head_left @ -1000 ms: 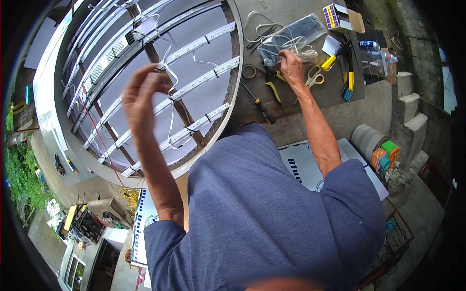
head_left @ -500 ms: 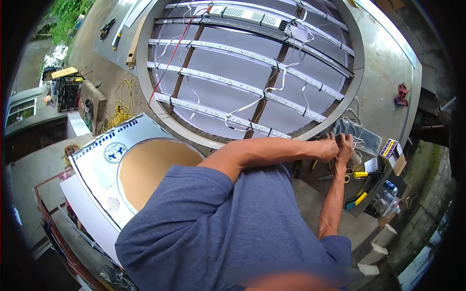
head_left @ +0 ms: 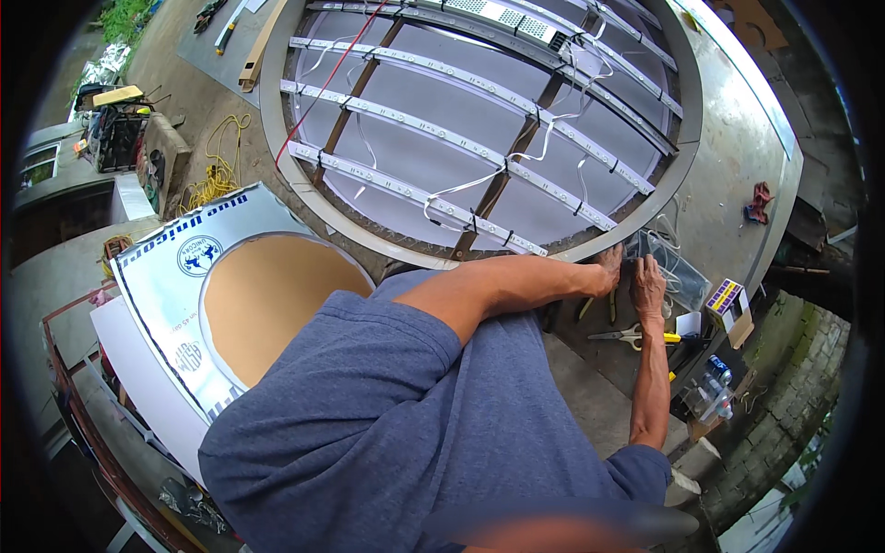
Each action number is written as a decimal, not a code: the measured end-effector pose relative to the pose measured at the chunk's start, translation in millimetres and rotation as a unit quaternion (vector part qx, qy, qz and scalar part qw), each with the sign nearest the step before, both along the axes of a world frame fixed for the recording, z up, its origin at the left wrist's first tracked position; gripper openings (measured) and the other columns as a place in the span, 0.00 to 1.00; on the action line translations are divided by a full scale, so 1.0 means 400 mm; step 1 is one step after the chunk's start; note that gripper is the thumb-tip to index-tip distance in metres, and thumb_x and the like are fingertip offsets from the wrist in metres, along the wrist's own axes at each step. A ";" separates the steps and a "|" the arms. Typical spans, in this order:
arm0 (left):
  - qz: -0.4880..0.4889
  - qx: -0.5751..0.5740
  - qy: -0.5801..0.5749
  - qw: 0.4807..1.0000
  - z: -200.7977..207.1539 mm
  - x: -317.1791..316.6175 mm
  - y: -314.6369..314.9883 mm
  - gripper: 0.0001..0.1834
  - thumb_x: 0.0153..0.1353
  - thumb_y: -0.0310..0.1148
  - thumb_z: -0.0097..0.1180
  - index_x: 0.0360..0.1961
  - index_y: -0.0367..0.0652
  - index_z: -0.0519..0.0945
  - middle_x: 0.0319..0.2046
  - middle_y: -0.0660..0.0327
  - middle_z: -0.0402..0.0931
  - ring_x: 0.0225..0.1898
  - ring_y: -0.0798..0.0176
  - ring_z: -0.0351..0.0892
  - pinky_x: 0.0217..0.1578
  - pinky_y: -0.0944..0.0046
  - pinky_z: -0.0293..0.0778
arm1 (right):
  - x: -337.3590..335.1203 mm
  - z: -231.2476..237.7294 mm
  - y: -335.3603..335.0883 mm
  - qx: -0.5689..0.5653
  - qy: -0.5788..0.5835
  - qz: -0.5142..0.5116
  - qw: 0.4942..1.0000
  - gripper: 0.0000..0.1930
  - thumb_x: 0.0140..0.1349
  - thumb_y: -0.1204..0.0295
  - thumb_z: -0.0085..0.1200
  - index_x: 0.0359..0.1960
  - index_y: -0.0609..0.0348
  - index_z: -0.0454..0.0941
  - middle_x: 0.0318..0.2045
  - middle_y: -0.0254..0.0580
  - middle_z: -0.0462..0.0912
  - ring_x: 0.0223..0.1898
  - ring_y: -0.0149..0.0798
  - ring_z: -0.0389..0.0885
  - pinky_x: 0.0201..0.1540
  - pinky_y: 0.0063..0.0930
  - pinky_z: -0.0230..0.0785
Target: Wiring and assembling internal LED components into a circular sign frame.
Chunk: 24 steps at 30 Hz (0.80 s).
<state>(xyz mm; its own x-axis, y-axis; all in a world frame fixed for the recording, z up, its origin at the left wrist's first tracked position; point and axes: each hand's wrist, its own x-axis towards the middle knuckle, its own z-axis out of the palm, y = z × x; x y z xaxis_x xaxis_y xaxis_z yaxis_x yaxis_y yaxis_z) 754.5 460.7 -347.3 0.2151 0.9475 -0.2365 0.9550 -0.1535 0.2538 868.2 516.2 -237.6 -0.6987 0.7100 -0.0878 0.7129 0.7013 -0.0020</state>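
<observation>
Both my hands meet at a clear plastic bag [head_left: 680,269] of white wires, which lies on the bench just beyond the rim of a large round sign frame [head_left: 277,138]. My left hand [head_left: 606,273] reaches across my body and grips the bag's near edge. My right hand [head_left: 648,288] rests beside it with its fingers at the bag's mouth; what they hold is hidden. White light strips [head_left: 433,195] run across the frame, joined by white wires and black ties. Yellow-handled scissors [head_left: 634,336] lie just below my hands, with pliers [head_left: 588,310] near my left wrist.
A small colourful box [head_left: 725,299] and some small bottles [head_left: 710,387] stand to the right of the scissors. A red rag [head_left: 761,203] lies on the metal sheet [head_left: 737,147]. A white sign panel [head_left: 171,276] with a round cutout lies at the left, with yellow cable [head_left: 217,180] and tools beyond it.
A second ago my left hand was raised over the light strips. It has since swung across to join my right hand at the bag, and my head has turned.
</observation>
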 end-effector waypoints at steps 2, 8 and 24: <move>0.006 0.007 0.056 0.998 -0.002 0.016 -0.018 0.32 0.64 0.42 0.53 0.65 0.35 0.67 0.69 0.42 0.56 0.66 0.34 0.61 0.61 0.38 0.65 | 0.029 -0.017 -0.021 0.000 0.011 -0.008 1.000 0.08 0.55 0.78 0.53 0.36 0.58 0.70 0.35 0.47 0.71 0.39 0.50 0.77 0.39 0.42 0.73; -0.029 0.038 0.185 0.982 0.045 -0.004 -0.025 0.27 0.67 0.43 0.53 0.61 0.36 0.72 0.60 0.45 0.69 0.58 0.41 0.71 0.57 0.45 0.71 | 0.064 0.039 -0.058 -0.101 0.182 -0.160 0.965 0.04 0.67 0.77 0.47 0.40 0.63 0.71 0.38 0.57 0.74 0.40 0.62 0.75 0.41 0.51 0.66; 0.217 -0.452 -0.448 0.740 0.163 -0.126 0.133 0.20 0.56 0.43 0.66 0.30 0.32 0.82 0.31 0.53 0.83 0.32 0.58 0.85 0.31 0.55 0.81 | 0.022 0.141 -0.089 -0.140 0.325 -0.227 0.907 0.03 0.62 0.76 0.53 0.35 0.64 0.73 0.31 0.49 0.74 0.34 0.52 0.77 0.38 0.41 0.69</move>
<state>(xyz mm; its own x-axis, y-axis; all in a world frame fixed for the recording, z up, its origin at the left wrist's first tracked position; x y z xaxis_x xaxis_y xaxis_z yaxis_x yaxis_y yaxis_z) 704.3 514.0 -282.1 0.3906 0.5148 -0.7631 0.2517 0.7377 0.6265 877.1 480.5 -181.4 -0.3084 0.9511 0.0163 0.7124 0.2422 -0.6587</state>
